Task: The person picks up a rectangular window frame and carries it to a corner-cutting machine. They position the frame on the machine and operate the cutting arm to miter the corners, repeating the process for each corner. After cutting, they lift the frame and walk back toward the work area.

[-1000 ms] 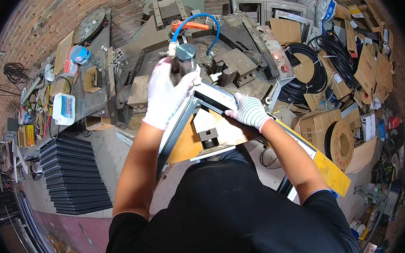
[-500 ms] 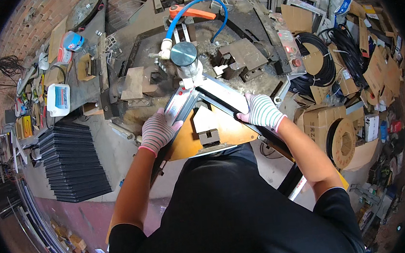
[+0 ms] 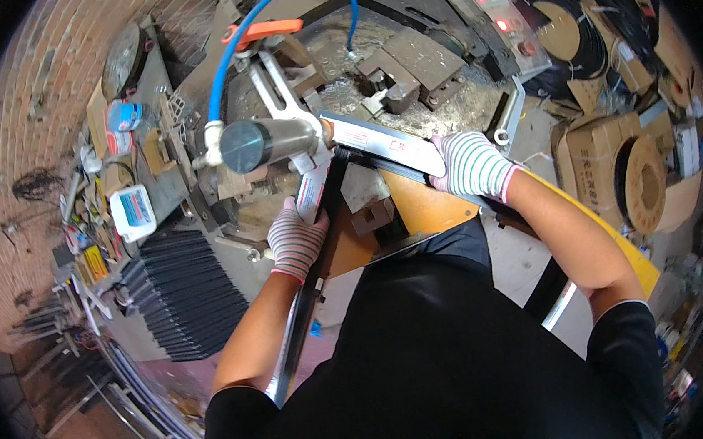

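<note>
My left hand point(image 3: 297, 239), in a striped glove, is closed around one long metal profile point(image 3: 314, 188) with a white printed film and a dark side. The fingers of my right hand point(image 3: 474, 166), gloved alike, are wrapped round a second such profile point(image 3: 382, 144). The two profiles meet at an angle in the machine, beside a silver cylinder point(image 3: 282, 139) with a dark round end. Below the corner, a grey metal block point(image 3: 374, 216) sits on an orange-brown plate point(image 3: 425, 199). The profiles' far corner is partly hidden by the cylinder.
A blue hose point(image 3: 225, 67) loops over the machine, near an orange lever point(image 3: 268, 29). A control box point(image 3: 512, 26) with lit red lights stands at the right. Black profiles point(image 3: 186, 292) are stacked at the left. Cartons point(image 3: 593, 156) and a cable reel point(image 3: 644, 185) lie at the right.
The view has turned, so the machine now appears tilted and the cylinder further left. Both hands keep hold of the profiles. Red lights on the control box now glow brighter.
</note>
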The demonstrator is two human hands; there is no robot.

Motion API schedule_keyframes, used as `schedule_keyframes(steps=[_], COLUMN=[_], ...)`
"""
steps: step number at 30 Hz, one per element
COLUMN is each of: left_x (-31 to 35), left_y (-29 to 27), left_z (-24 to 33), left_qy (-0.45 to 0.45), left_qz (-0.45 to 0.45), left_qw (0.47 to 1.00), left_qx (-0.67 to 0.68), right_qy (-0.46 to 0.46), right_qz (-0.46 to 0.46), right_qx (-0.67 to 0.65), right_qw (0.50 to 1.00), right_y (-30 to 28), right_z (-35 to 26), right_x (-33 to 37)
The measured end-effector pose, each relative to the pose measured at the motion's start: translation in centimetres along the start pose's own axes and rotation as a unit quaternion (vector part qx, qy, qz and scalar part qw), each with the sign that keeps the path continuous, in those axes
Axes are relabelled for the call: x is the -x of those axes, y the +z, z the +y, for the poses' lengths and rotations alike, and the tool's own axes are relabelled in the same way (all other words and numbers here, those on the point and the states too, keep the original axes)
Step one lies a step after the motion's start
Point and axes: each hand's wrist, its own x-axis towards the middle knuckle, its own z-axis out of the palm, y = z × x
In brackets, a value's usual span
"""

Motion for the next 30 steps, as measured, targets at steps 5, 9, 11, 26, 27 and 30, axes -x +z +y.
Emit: schedule_keyframes(steps=[5, 9, 11, 26, 27, 30], left_x=[0.0, 0.2, 0.2, 0.3, 0.4, 0.4], left_y=[0.5, 1.0, 1.1, 1.1, 1.1, 1.0], left_z=[-0.3, -0.4, -0.5, -0.3, -0.2, 0.0], left_qy=[0.034, 0.062, 0.083, 0.075, 0.073, 0.063], left_qz=[0.036, 0.077, 0.083, 0.075, 0.08, 0.081], left_qw=[0.999, 0.994, 0.992, 0.994, 0.994, 0.994], left_qx=[-0.016, -0.054, -0.036, -0.007, -0.02, -0.036], right_qy=[-0.008, -0.006, -0.011, -0.004, -0.003, -0.003], right_qz=[0.017, 0.015, 0.031, 0.044, 0.039, 0.037], right_qx=[-0.009, -0.006, -0.009, -0.024, -0.023, -0.02], right_qw=[1.0, 1.0, 0.999, 0.999, 0.999, 0.999], right_y=[0.1, 0.4, 0.7, 0.3, 0.2, 0.2], right_z=[0.2, 0.6, 0.7, 0.4, 0.4, 0.2], right_x=[0.4, 0.4, 0.5, 0.9, 0.9, 0.9])
